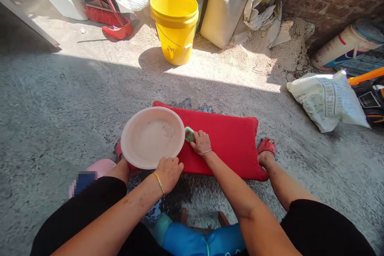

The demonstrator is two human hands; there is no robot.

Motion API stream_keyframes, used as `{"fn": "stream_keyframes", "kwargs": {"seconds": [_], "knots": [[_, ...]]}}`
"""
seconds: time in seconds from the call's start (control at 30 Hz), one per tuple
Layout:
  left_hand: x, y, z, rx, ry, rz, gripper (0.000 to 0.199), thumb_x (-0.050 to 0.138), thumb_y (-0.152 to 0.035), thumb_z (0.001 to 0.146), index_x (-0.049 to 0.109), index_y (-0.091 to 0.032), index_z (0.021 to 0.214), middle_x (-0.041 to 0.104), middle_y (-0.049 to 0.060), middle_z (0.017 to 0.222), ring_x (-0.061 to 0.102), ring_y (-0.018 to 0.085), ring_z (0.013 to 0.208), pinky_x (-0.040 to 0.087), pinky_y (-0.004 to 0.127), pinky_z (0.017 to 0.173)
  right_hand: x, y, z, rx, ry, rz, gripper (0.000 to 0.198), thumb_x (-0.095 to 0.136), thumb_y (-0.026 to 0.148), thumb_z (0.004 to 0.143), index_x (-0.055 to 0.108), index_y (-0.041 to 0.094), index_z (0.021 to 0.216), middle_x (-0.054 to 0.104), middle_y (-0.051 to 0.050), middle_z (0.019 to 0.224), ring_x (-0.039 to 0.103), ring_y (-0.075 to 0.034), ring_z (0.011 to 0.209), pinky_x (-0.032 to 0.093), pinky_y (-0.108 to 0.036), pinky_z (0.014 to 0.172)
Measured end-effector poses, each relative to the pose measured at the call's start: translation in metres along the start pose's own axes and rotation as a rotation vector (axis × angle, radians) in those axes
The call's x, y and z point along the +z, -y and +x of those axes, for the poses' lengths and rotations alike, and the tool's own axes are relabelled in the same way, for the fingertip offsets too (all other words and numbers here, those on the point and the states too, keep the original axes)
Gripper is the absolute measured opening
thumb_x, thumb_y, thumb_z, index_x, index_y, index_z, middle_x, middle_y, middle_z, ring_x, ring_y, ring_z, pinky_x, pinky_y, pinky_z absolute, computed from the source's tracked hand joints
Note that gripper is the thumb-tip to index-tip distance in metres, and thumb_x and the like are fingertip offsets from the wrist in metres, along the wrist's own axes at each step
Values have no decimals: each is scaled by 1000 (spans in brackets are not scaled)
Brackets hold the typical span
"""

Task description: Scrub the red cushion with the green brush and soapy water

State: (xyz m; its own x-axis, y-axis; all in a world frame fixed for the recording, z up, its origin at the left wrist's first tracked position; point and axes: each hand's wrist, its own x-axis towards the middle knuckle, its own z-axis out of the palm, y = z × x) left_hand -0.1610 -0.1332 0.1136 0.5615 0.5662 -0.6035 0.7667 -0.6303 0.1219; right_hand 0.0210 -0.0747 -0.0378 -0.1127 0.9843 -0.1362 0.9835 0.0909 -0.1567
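A pale pink basin [141, 144] sits tilted on the left end of a flat red cushion-like pad [226, 144] with frilled short edges. At the basin's near rim, my left hand [169, 174] is closed with curled fingers, a yellow band at its wrist. Further right, my right hand [201, 143] grips a small green scrubber [189, 134] against the red pad, close to the basin's right side. The scrubber's lower part is hidden by the fingers. Inside the basin are dark specks on its bottom.
Ahead stands a yellow bucket [175, 28]. A red broom and dustpan [117, 30] and a white box [69, 0] are at the far left. Right are a white sack [328, 100] and a large pail [345, 46]. My feet flank the pad; wet concrete surrounds it.
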Motion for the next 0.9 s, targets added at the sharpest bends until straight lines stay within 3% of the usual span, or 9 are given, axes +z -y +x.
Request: {"fn": "stream_keyframes", "kwargs": {"seconds": [0.13,0.27,0.33,0.4,0.5,0.67,0.77,0.83,0.9], "knots": [[2,0,2,27,-42,34,30,37,-14,93,61,-16,111,63,13,107,61,27,101,47,45,86,-11,-86,-2,311,-88,54,44,62,41,83,56,16,119,55,-13,111,49,-26,98,36,-35,83],[7,-5,5,52,-31,41,30,38,-15,93,61,-17,112,62,12,107,60,27,101,47,46,85,-28,-194,-41,882,-255,243,53,66,42,76,55,14,120,55,-16,115,50,-29,105,37,-39,88],[10,-7,7,48,-20,44,30,38,-15,93,61,-18,112,61,12,107,60,27,102,46,46,87,-35,-229,-62,1110,-323,305,56,67,39,73,54,12,121,53,-20,119,50,-32,108,38,-42,89],[12,-7,8,49,-18,45,30,37,-15,93,61,-18,112,61,13,108,60,27,102,45,46,87,-38,-241,-72,1168,-374,328,58,68,38,72,54,10,120,53,-22,120,50,-34,108,39,-45,89],[17,-7,9,49,-12,45,31,37,-15,93,61,-18,112,61,12,108,59,27,102,44,45,87,-33,-212,-59,1028,-410,360,55,70,41,70,57,13,116,57,-16,112,52,-31,107,39,-41,90],[21,-4,11,56,-6,72,36,34,-13,93,60,-18,117,61,12,111,59,28,104,44,45,87,-23,-86,10,479,-213,264,47,64,45,80,56,17,116,57,-13,110,53,-26,99,40,-36,86],[19,-1,13,56,9,85,39,32,-11,92,60,-18,118,61,13,111,60,28,102,45,46,86,-20,-23,48,239,-91,146,46,63,47,83,55,19,118,55,-12,112,51,-25,100,39,-36,85],[16,0,15,49,22,95,41,31,-9,92,60,-19,119,62,13,110,61,28,101,46,46,84,-19,-6,65,131,-54,85,45,63,46,83,54,20,119,54,-12,114,49,-26,101,39,-37,86],[14,0,17,48,21,113,45,29,-7,92,59,-19,123,62,13,110,61,29,101,46,46,84,-18,-13,74,87,-41,51,46,62,45,84,53,20,121,53,-13,115,49,-26,103,38,-38,87]]}}
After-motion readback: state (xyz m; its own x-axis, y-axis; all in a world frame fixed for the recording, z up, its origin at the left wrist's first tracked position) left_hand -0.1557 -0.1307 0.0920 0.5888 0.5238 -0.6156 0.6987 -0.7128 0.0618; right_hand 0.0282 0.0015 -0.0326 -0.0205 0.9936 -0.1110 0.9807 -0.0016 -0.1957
